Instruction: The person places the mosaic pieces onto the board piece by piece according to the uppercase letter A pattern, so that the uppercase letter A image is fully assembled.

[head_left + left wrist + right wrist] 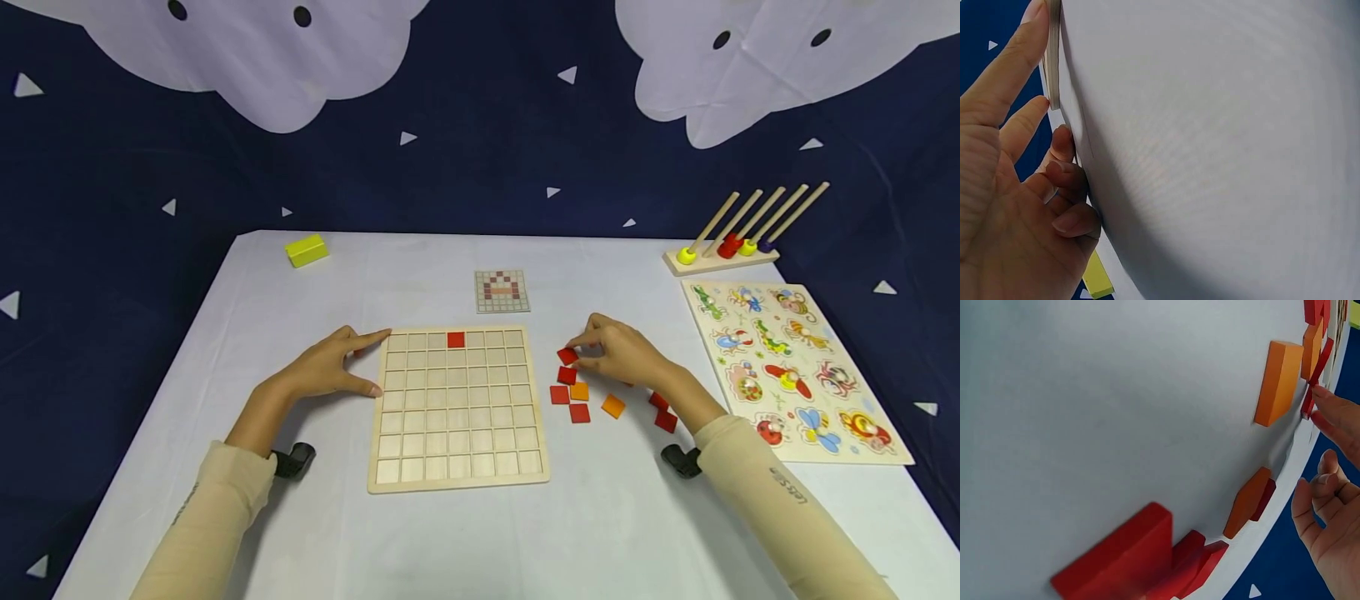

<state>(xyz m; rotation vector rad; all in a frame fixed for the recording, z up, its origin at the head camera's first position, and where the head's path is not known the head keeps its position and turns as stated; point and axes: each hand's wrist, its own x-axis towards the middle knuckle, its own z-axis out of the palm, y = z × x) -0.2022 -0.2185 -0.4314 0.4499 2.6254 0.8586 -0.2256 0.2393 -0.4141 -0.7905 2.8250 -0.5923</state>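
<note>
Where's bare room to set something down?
Free: before the pale wooden grid board, between the beige sleeves; and between the yellow rectangular block and small printed card. Crowded: right of the board, where red and orange square tiles lie around the right hand.

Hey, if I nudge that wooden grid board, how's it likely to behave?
The grid board looks like thin wood, so it should stay stiff. Lying flat and broad on the white tabletop, it would probably slide rather than tip. Its one red tile might slip out if tilted, since the dividers look low.
</note>
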